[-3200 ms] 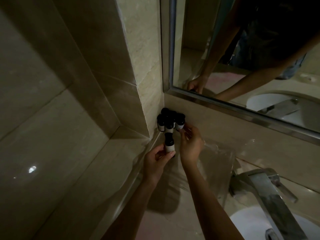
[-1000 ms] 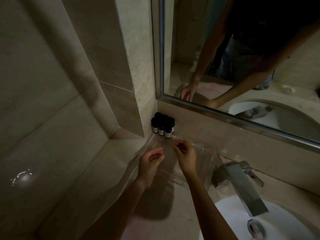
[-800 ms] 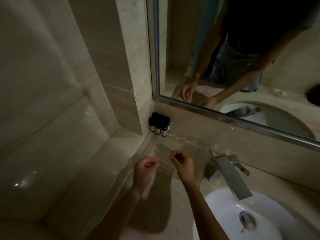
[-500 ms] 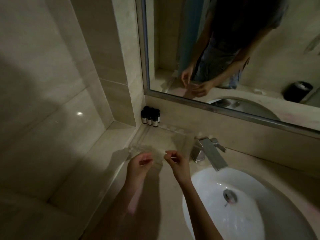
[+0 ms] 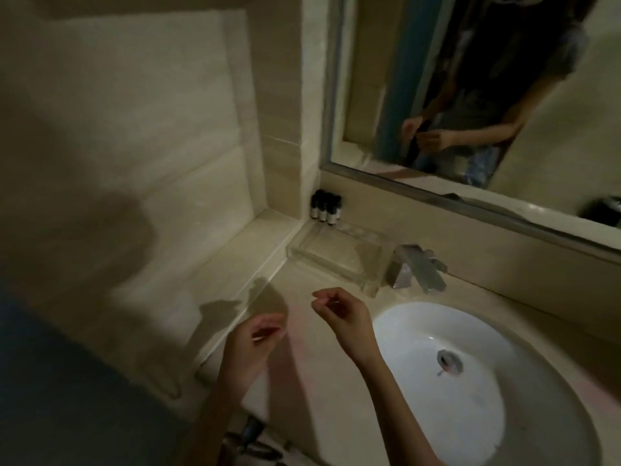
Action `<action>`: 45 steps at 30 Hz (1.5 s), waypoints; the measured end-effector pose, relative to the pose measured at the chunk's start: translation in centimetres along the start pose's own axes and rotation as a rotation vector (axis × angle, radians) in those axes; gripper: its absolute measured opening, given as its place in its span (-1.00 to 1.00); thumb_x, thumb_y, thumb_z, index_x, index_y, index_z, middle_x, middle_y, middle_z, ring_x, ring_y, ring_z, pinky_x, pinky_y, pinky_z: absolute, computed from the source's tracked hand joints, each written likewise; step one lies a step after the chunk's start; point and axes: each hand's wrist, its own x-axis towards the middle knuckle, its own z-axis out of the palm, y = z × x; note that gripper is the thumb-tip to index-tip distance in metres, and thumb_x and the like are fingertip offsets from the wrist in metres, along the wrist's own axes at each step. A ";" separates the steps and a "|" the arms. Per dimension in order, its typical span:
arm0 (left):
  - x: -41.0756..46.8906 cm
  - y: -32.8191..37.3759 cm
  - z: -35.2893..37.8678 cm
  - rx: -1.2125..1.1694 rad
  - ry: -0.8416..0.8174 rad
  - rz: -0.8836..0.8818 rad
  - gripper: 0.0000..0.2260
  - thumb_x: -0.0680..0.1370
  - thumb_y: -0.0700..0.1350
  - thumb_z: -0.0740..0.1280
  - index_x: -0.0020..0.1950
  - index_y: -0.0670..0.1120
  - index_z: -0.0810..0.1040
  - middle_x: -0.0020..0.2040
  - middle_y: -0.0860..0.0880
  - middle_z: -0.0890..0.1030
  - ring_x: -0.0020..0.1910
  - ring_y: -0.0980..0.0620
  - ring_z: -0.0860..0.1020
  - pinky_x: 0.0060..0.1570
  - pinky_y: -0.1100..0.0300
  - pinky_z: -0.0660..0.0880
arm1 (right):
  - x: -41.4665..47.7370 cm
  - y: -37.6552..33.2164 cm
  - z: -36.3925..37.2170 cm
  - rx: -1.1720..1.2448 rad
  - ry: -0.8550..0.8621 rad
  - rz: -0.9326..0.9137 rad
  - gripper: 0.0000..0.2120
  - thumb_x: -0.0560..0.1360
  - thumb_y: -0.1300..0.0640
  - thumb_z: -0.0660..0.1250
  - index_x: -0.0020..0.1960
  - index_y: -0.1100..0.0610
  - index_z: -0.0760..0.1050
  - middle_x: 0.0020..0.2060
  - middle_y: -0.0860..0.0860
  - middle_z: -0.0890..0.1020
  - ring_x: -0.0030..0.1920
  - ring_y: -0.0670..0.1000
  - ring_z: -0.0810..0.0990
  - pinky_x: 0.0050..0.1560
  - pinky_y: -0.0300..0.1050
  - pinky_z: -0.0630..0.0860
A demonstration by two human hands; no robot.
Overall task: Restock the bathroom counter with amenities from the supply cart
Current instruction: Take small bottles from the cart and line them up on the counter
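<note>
Several small black bottles with pale labels stand clustered in the counter's back corner, under the mirror's lower left edge. A clear plastic tray lies just in front of them with nothing visible inside. My left hand and my right hand hover over the beige counter, well in front of the tray. Both hold nothing, with fingers loosely curled and apart.
A white round sink basin with a metal drain fills the right side. A chrome faucet stands beside the tray. The mirror reflects a person. A tiled ledge runs along the left wall.
My left hand let go of a bottle, which now stands with the others in the corner. Both hands drew back from the corner and the tray. The view pulled back, showing the sink.
</note>
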 end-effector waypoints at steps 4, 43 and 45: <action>-6.0 -0.7 -5.0 -0.020 0.250 -0.086 -0.75 0.47 -0.25 0.44 -0.05 0.11 0.61 -0.10 0.12 0.68 -0.07 0.15 0.63 -0.01 0.28 0.54 | -1.8 -2.5 5.4 0.018 -0.228 -0.066 -0.87 0.47 0.26 0.43 -0.07 0.05 0.63 -0.19 -0.03 0.69 -0.18 -0.07 0.65 -0.10 -0.22 0.55; -63.3 7.5 7.2 0.278 1.893 -1.837 -0.63 0.56 0.02 0.33 0.36 0.08 0.44 0.18 0.13 0.56 0.09 0.16 0.55 -0.05 0.33 0.42 | -58.2 -15.9 19.3 0.119 -2.247 -1.777 -0.68 0.54 0.07 0.33 0.29 -0.04 0.48 0.20 -0.14 0.53 0.17 -0.11 0.51 0.17 -0.18 0.45; -62.8 6.9 6.1 0.266 1.881 -1.840 -0.63 0.56 0.03 0.32 0.36 0.09 0.44 0.19 0.14 0.56 0.12 0.16 0.54 -0.04 0.32 0.42 | -57.8 -16.1 20.2 0.074 -2.209 -1.832 -0.68 0.56 0.04 0.31 0.31 -0.04 0.47 0.23 -0.13 0.52 0.20 -0.07 0.49 0.17 -0.15 0.40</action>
